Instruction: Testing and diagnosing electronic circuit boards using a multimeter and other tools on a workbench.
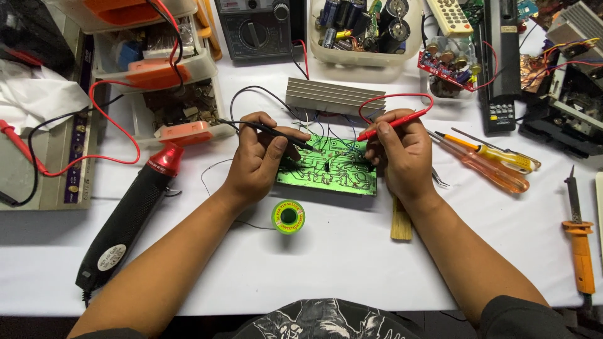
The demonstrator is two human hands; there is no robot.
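White table (352,263), smooth matte cloth or sheet, covers the whole work area; clutter rings its far and side edges.

Black hot-air gun (129,216) with a red collar lies diagonally at left, nozzle pointing away from the person. Behind it, clear plastic trays (176,75) with orange latches hold small parts. A dark analogue multimeter (254,28) stands at the far edge, with a ribbed aluminium heat sink (333,95) in front of it.

Green circuit board (330,168), flat, rectangular and glossy, lies solder side up at table centre, between both hands, thin wires running off its far edge.

Left hand (257,160) rests on the board's left end, fingers curled together, pinching a slim black probe (267,130) pen-fashion; the tip sits on the board. Right hand (402,154) rests on the right end, fingers closed, pinching a red probe (392,123), tip angled down to the board surface. A red lead (402,96) loops away behind it.

Right of the hands: two translucent orange screwdrivers (487,164), side by side. Farther right, an orange-handled soldering iron (579,242).

Just in front of the board: a small green solder spool (288,216), round with a dark core, and a flat wooden stick (401,223).
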